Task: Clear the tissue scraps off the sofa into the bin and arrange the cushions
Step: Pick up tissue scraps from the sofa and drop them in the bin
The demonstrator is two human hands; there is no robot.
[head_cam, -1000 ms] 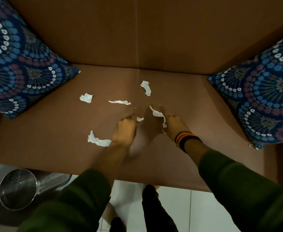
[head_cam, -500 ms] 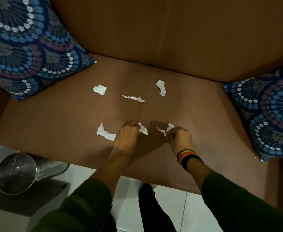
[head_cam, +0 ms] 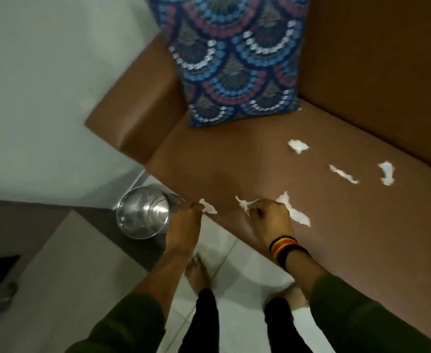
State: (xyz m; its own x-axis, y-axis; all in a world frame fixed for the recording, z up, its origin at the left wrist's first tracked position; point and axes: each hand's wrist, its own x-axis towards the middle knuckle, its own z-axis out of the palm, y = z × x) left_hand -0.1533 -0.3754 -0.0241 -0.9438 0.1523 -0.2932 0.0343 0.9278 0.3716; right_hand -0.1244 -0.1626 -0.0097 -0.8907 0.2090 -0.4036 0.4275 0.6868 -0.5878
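My left hand (head_cam: 183,225) pinches a white tissue scrap (head_cam: 208,207) just right of the shiny metal bin (head_cam: 143,215), which stands on the floor by the sofa's front left corner. My right hand (head_cam: 273,220) holds another scrap (head_cam: 245,204) over the front edge of the brown sofa seat (head_cam: 234,159). A larger scrap (head_cam: 295,212) lies on the seat right behind that hand. Three more scraps rest further back: one (head_cam: 297,146), a thin strip (head_cam: 343,174) and one (head_cam: 387,172). A blue patterned cushion (head_cam: 234,59) leans against the sofa's left arm.
The sofa's left armrest (head_cam: 133,118) stands beside a pale wall. A low grey ledge (head_cam: 56,263) with a dark object on it runs left of the bin. White floor tiles and my bare feet (head_cam: 196,273) show below.
Both hands have lifted their scraps off the seat and moved left toward the bin. My view has swung left, so the right cushion is out of sight and the bin is nearer the middle.
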